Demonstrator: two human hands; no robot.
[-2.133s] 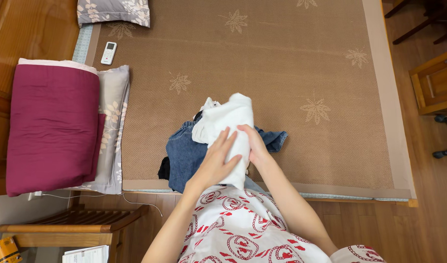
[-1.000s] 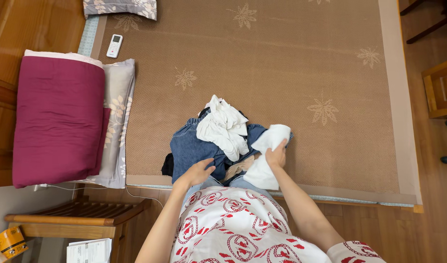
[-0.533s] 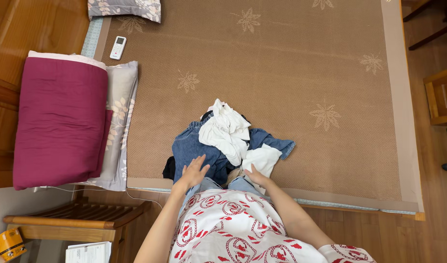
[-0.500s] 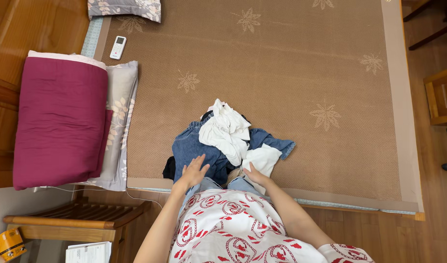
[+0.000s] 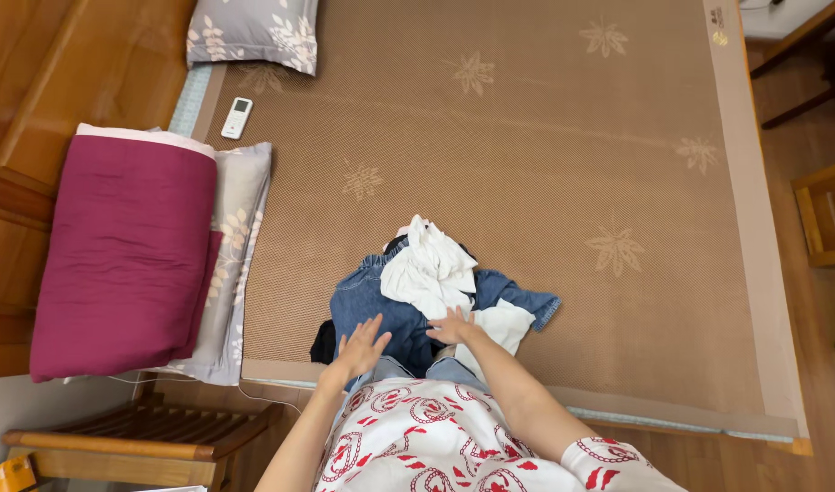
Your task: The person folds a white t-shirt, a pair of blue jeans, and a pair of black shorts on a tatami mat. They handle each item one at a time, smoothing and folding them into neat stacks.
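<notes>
Your left hand [image 5: 360, 346] lies with fingers spread and palm down on the near edge of the blue denim garment [image 5: 381, 310], holding nothing; your right hand [image 5: 453, 326] is also flat with fingers fanned out, resting where the denim meets the white folded cloth [image 5: 503, 325], not closed around either one. That white folded cloth sits just to the right of your right hand, partly over the denim's right side, close to the near edge of the brown woven mat [image 5: 563, 164]. A crumpled white garment [image 5: 429, 270] is heaped on top of the denim, just beyond both of your hands and not touched by them. A bit of dark fabric [image 5: 324, 343] pokes out from under the denim at its left, just beside your left hand. The whole pile lies at the near edge of the mat, right in front of you. Well off to your left there is a folded maroon blanket [image 5: 126, 255] on a grey floral pillow [image 5: 237, 246], with a white remote control [image 5: 236, 117] farther up on the mat and a second floral pillow [image 5: 254, 32] at the far left corner
</notes>
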